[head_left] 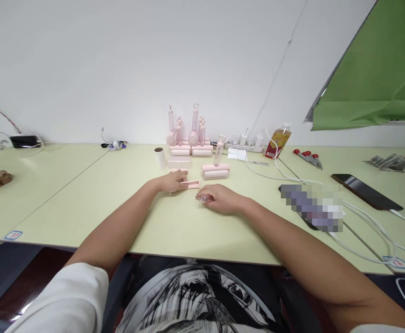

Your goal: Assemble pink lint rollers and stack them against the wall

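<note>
In the head view, the left hand [169, 182] is low over the table [98, 199], its fingers against a narrow, open pink trough [192, 185]; whether they grip it, I cannot tell. The right hand [225, 199] lies just beside the trough, its fingers curled closed around a translucent pink handle [205, 199], one end showing past them. Beyond the hands, a pink roller [216, 171] with an upright stem [218, 154] stands at right, a pale pink box [179, 162] and an upright white tube [160, 158] at left, and more pink rollers [193, 138] cluster behind, near the wall [119, 69]
</note>
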A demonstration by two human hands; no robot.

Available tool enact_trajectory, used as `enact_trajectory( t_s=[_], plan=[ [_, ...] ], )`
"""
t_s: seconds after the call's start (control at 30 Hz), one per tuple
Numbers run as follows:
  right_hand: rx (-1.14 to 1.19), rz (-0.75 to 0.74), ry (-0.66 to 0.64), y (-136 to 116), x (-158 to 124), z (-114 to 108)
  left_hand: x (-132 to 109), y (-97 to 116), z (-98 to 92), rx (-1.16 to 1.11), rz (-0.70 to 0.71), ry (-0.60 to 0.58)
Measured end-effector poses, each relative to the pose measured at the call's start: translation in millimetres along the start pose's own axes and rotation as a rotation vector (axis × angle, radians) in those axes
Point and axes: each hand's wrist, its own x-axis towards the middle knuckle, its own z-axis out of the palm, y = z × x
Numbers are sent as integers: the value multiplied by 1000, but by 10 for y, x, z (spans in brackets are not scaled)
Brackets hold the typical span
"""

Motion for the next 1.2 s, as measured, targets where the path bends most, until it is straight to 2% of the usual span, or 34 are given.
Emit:
enact_trajectory(
  t_s=[0.13, 0.23, 0.3, 0.37, 0.47, 0.53, 0.63, 0.73, 0.9, 1.07, 1.2],
  plan=[
    [-8, 3, -5, -38, -1, -1, -101, 6, -4, -58, 47, -85],
    [3, 17, -6, -56, -4, -2, -209, 12, -43, -83, 21, -85],
    [14, 26, -9, -58, -8, -6, -249, 6, -102, -68, 35, -19],
    [22, 29, -16, -55, -9, -10, -229, -14, -174, -10, 40, 106],
    [23, 23, -26, -50, -6, -11, -74, -80, -248, 145, -86, 288],
    [22, 20, -23, -48, -1, -8, 81, -141, -250, 266, -192, 327],
    [27, 25, -16, -47, 4, -2, 289, -231, -198, 376, -261, 306],
    [31, 32, -13, -47, 8, 2, 384, -281, -133, 392, -280, 282],
    [34, 37, -18, -62, 12, -2, 332, -226, -19, 400, -285, 291],
    [29, 26, -20, -80, 14, -6, 290, -118, 156, 374, -243, 442],
    [29, 34, -12, -56, 17, 4, 330, -125, 194, 377, -216, 453]
  ],
)
